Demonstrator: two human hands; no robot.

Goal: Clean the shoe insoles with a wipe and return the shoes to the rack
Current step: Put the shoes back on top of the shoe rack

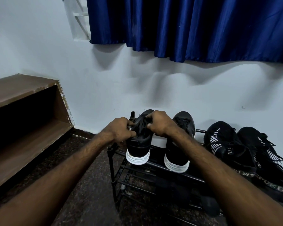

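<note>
A black shoe with a white sole stands on the top tier of a black metal rack, heel towards me. My left hand and my right hand both pinch its black laces above the tongue. Its partner shoe stands just to the right on the same tier, partly behind my right forearm. No wipe is in view.
Two black knit sports shoes with white stripes lie at the rack's right end. A brown wooden shelf unit stands at the left against the white wall. A blue curtain hangs above. The floor is dark speckled stone.
</note>
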